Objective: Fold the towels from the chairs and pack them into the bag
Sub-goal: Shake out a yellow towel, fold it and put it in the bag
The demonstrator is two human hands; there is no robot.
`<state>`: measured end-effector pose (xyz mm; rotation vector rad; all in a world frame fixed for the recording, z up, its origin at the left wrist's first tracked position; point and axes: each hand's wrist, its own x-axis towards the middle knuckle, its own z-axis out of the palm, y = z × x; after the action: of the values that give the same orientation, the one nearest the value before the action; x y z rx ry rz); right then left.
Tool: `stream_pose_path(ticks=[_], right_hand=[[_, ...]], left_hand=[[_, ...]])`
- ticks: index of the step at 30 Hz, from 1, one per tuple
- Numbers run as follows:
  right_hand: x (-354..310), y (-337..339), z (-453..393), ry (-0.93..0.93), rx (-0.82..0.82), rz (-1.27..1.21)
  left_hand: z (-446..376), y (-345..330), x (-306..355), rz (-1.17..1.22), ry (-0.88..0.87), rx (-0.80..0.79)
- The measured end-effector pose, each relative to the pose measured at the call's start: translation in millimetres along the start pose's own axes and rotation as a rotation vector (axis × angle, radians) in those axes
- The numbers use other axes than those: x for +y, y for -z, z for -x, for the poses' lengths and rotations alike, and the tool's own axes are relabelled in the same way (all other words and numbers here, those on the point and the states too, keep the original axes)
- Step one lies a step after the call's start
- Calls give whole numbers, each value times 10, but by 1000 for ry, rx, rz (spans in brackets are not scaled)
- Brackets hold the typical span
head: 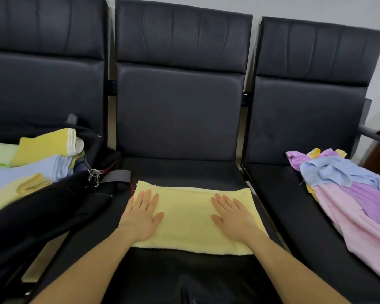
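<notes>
Pale yellow towel (189, 218) flat on middle chair seat (180, 172). Left hand (140, 216) and right hand (233, 216) palm-down on it, fingers straight, slightly spread. Black bag (53, 207) on left chair, touching towel's left corner, folded towels (46, 148) stacked inside. Unfolded towel heap (347, 189) on right chair seat (290, 194), well apart.

The yellow towel (191, 218) was soft, matt terry cloth; the chairs (180, 110) wore smooth, faintly glossy black leatherette; the armrest (369, 131) looked metal.
</notes>
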<state>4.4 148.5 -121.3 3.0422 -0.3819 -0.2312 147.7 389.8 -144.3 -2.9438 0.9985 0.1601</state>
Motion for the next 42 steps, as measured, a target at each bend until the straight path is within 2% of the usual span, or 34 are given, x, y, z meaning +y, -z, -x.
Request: stream_pose_path(ticks=[7, 9, 12, 15, 18, 21, 23, 28, 32, 35, 39, 42], right_hand=[[-134, 44, 178, -8, -45, -38], [-182, 61, 187, -9, -21, -51], [-263, 108, 188, 19, 27, -73], [-364, 101, 182, 60, 77, -108], [-467, 70, 179, 90, 69, -181], [-520, 69, 157, 110, 61, -207], [-547, 58, 150, 117, 49, -214], [-683, -17, 54, 158, -40, -155], [-980, -68, -76, 153, -67, -211], [-1224, -67, -101, 158, -31, -323], [-1171, 33, -36, 98, 78, -703], [-865, 75, 63, -62, 215, -557]], left_hand=[[284, 150, 191, 107, 45, -51], [329, 172, 240, 176, 110, 51], [395, 187, 164, 131, 259, 221], [448, 168, 53, 51, 317, 260], [455, 102, 32, 9, 266, 261], [435, 88, 15, 81, 222, 257], [446, 98, 1, 128, 174, 309], [498, 335, -126, 624, 94, 453], [511, 572, -217, 684, 38, 539], [549, 711, -175, 682, -53, 536], [606, 818, 39, 736, -132, 504], [588, 848, 267, 810, -111, 518]])
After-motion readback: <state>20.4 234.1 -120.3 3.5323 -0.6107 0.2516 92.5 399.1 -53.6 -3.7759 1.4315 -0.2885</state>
